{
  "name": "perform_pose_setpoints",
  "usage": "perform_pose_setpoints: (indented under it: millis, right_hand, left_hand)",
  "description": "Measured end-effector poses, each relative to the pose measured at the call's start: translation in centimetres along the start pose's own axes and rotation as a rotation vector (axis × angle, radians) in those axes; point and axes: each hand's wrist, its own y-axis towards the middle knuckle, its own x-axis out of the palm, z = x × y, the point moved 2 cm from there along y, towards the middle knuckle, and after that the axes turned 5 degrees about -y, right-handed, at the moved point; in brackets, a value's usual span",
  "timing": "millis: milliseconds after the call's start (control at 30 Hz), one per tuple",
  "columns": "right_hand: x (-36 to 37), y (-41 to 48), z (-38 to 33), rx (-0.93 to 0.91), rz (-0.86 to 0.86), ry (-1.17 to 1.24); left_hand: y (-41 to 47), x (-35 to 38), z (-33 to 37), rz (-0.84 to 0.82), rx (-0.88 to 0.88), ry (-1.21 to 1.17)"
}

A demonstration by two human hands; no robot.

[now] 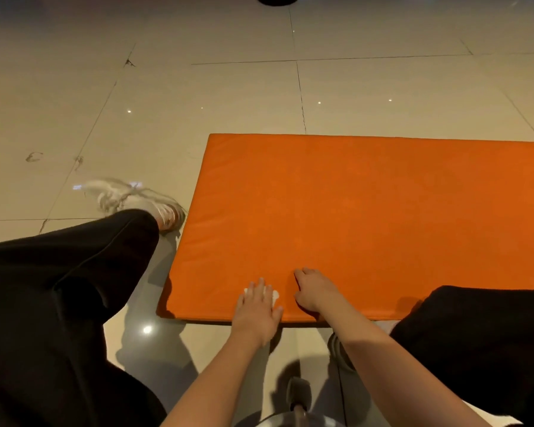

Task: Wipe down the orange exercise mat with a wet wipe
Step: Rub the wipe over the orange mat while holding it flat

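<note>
The orange exercise mat (367,217) lies flat on the tiled floor, its near edge just ahead of me. My left hand (256,309) lies flat, fingers straight, pressing a white wet wipe (275,295) onto the mat near its front left corner; only small bits of the wipe show past the fingers. Beside it to the right, my right hand (313,291) rests on the mat with its fingers curled under; nothing shows in it.
My left leg in black trousers (59,288) stretches out left of the mat, ending in a white sneaker (142,201) near the mat's left edge. My right knee (481,340) overlaps the mat's near right part. A metal chair base (296,405) stands below my arms. Beige floor tiles (198,87) surround the mat.
</note>
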Motion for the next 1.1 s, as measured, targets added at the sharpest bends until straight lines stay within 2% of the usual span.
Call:
perform_pose_setpoints:
  millis: [67,133,233,300,433,500,633,700,800,900,967,1100]
  right_hand:
    - [-0.1,0.0,-0.2,0.002,-0.012,0.011]
    - [0.0,0.0,0.0,0.013,0.008,0.033]
    - [0.7,0.4,0.2,0.033,0.122,0.094]
    - [1.3,0.6,-0.3,0.045,0.214,0.092]
    - [3.0,0.8,-1.8,0.069,0.320,0.067]
    - [3.4,1.1,-1.9,0.051,0.345,0.051]
    - [3.4,1.5,-1.3,0.037,0.348,0.122]
    - [3.5,1.5,-1.2,0.037,0.349,0.128]
    - [3.8,1.3,-1.4,0.045,0.359,0.112]
    - [3.7,1.2,-1.7,0.045,0.353,0.120]
    - [3.6,1.3,-1.6,0.036,0.337,0.120]
    - [3.6,1.5,-1.5,0.029,0.311,0.133]
  left_hand:
    - [0.3,0.1,0.3,-0.006,0.011,0.010]
    - [0.5,-0.1,-1.2,0.037,-0.066,0.026]
    - [0.1,0.3,-3.9,0.155,-0.173,0.043]
    - [-0.3,1.1,-3.9,0.178,-0.135,0.021]
    - [-0.4,2.3,-1.4,0.153,0.081,-0.040]
    - [-0.3,2.2,-1.9,0.173,0.091,-0.026]
    - [0.1,1.2,-5.7,0.230,-0.137,-0.065]
    - [0.0,1.0,-6.2,0.245,-0.178,-0.078]
    - [-0.3,1.5,-4.1,0.235,-0.051,-0.128]
    - [-0.2,1.9,-2.7,0.205,0.085,-0.073]
    - [0.5,1.4,-4.0,0.224,0.030,-0.054]
    - [0.5,0.8,-7.4,0.270,-0.227,-0.095]
